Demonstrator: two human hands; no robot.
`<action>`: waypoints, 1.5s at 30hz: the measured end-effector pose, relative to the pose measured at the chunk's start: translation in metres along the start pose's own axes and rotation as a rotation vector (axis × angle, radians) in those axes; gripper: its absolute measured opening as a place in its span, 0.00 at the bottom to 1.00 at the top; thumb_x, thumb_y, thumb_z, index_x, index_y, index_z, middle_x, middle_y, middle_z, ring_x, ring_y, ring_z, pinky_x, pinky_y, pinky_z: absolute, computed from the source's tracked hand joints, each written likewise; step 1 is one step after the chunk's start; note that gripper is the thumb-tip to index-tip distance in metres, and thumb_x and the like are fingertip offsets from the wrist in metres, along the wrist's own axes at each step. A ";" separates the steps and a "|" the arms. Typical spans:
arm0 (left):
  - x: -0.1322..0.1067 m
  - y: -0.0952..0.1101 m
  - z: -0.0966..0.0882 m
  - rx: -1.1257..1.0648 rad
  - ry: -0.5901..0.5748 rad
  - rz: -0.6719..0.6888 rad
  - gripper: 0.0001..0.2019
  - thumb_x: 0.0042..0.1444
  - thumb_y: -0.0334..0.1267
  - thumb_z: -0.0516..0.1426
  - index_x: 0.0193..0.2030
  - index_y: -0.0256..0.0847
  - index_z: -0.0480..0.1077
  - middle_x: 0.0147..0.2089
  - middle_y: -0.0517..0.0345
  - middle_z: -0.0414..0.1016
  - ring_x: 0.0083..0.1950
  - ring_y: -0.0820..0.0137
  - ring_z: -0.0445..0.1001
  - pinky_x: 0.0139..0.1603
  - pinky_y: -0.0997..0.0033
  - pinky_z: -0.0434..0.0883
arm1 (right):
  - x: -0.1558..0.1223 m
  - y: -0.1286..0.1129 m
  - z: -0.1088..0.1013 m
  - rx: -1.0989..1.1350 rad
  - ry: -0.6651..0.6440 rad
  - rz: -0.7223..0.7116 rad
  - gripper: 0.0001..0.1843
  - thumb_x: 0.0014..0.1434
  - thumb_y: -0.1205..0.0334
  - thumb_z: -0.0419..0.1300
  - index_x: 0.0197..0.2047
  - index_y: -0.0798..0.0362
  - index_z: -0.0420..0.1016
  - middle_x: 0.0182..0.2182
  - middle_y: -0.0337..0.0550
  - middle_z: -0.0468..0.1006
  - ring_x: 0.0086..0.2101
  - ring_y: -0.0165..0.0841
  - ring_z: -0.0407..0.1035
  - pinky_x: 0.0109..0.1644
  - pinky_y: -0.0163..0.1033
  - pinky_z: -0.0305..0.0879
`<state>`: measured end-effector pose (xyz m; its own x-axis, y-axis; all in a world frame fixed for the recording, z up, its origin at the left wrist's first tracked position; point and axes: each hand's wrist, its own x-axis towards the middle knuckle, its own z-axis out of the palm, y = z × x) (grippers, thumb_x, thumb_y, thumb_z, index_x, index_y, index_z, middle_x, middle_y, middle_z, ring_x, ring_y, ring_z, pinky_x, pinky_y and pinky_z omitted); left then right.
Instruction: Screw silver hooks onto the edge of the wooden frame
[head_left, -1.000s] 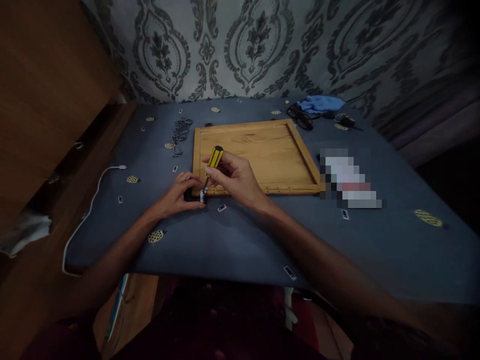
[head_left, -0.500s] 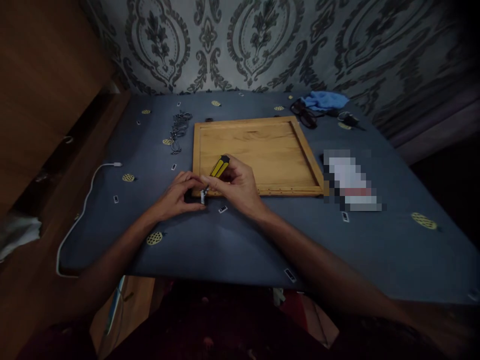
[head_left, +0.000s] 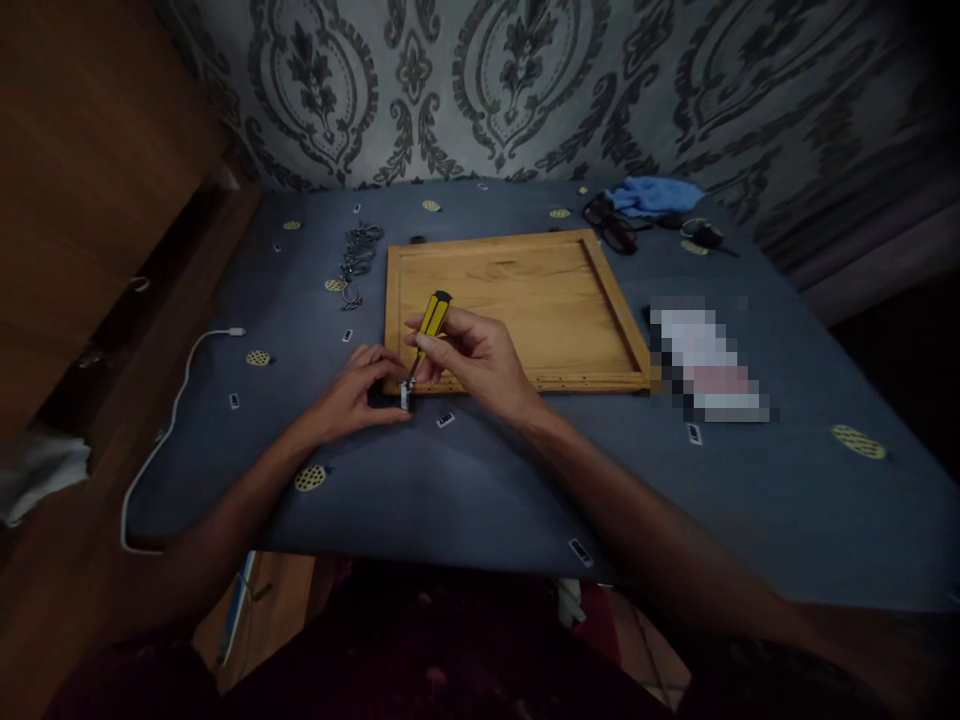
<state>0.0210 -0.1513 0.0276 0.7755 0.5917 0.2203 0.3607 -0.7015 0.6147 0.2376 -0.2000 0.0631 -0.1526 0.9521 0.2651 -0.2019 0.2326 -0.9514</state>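
My right hand [head_left: 484, 360] is closed around the yellow and black handle of a screwdriver [head_left: 433, 318]. Its shaft slants down to a small shiny metal piece [head_left: 406, 394] at the near left corner of a wooden tray-like frame [head_left: 517, 384]. My left hand [head_left: 356, 395] has its thumb and fingers on either side of that metal piece, pinching it at the corner. The piece looks like a bracket or hinge, but it is too small to tell. Any screw under the tip is hidden.
Left of the frame lies a tangle of dark wire or chain [head_left: 360, 255]. A white charging cable [head_left: 180, 390] runs along the left edge. Sunglasses [head_left: 615, 225], a blue cloth [head_left: 654, 196] and a blurred-out rectangular object [head_left: 709, 360] lie to the right. Patterned dark cloth covers the table.
The screwdriver now stands more upright, with its handle a little higher and further left. My right fingers have shifted along the handle. My left hand stays at the corner.
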 end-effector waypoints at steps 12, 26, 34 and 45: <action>0.001 0.002 -0.002 0.012 -0.014 -0.030 0.22 0.58 0.58 0.66 0.49 0.43 0.75 0.52 0.52 0.74 0.54 0.58 0.70 0.59 0.57 0.67 | -0.001 0.003 0.007 -0.034 0.086 -0.049 0.23 0.54 0.42 0.73 0.39 0.50 0.74 0.27 0.32 0.74 0.25 0.26 0.71 0.30 0.34 0.73; 0.000 0.001 0.000 -0.003 0.013 -0.020 0.24 0.57 0.59 0.66 0.50 0.42 0.75 0.52 0.50 0.74 0.54 0.58 0.70 0.58 0.58 0.69 | -0.001 0.002 0.005 -0.078 0.212 -0.122 0.24 0.57 0.36 0.69 0.36 0.48 0.71 0.27 0.32 0.73 0.22 0.27 0.71 0.26 0.35 0.72; 0.000 0.003 -0.002 0.000 0.000 -0.034 0.24 0.57 0.59 0.66 0.50 0.44 0.75 0.53 0.51 0.74 0.56 0.58 0.70 0.60 0.56 0.68 | -0.003 0.005 0.006 -0.087 0.199 -0.118 0.25 0.56 0.35 0.69 0.35 0.48 0.70 0.26 0.32 0.72 0.23 0.29 0.72 0.27 0.36 0.69; 0.001 0.004 -0.003 0.001 -0.006 -0.035 0.23 0.57 0.58 0.66 0.50 0.43 0.74 0.53 0.52 0.74 0.56 0.58 0.70 0.60 0.56 0.68 | -0.004 0.005 0.004 -0.169 0.124 -0.092 0.21 0.61 0.40 0.67 0.36 0.49 0.71 0.29 0.35 0.72 0.28 0.30 0.70 0.29 0.35 0.69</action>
<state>0.0217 -0.1527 0.0323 0.7654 0.6135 0.1943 0.3880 -0.6809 0.6211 0.2331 -0.2038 0.0574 -0.0187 0.9399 0.3410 -0.0427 0.3400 -0.9395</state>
